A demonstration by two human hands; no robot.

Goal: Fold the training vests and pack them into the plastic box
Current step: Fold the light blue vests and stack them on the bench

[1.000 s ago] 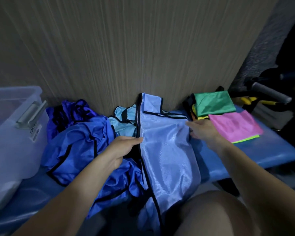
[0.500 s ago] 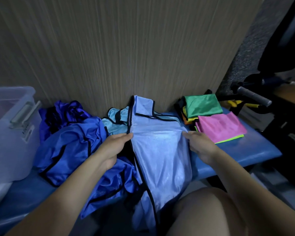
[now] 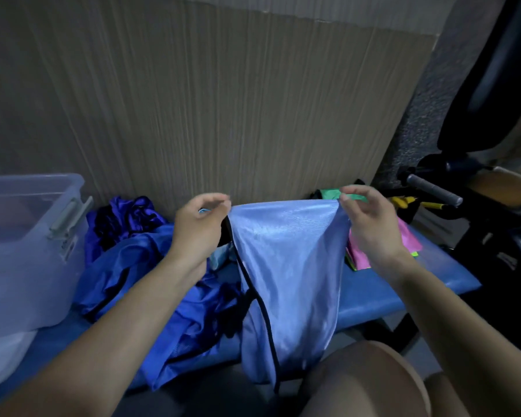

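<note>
Light blue vest [image 3: 286, 260] hangs stretched between both hands, lifted off the blue bench [image 3: 403, 287]. Left hand [image 3: 197, 233] pinches its top left corner, right hand [image 3: 366, 224] pinches the top right corner; hands apart, top edge taut between them. Lower end of the vest drapes over the bench's front edge, beside a bare knee [image 3: 364, 380].

Vest fabric: shiny, smooth, thin, with black piping down its left edge; it narrows toward the bottom.

Left of the vest: heap of dark blue vests [image 3: 139, 266], crumpled, same shiny fabric and black trim, lying on the bench. Further left of the vest: plastic box [image 3: 21, 251], translucent, rectangular, grey latch on its near end; contents not readable through the wall.

Right of the vest, behind the right hand: pink folded vest [image 3: 409, 242] with a yellow-green edge under it, flat on the bench; a green vest [image 3: 331, 194] peeks above the vest's top edge. Behind the vest: ribbed beige panel [image 3: 223, 115].
</note>
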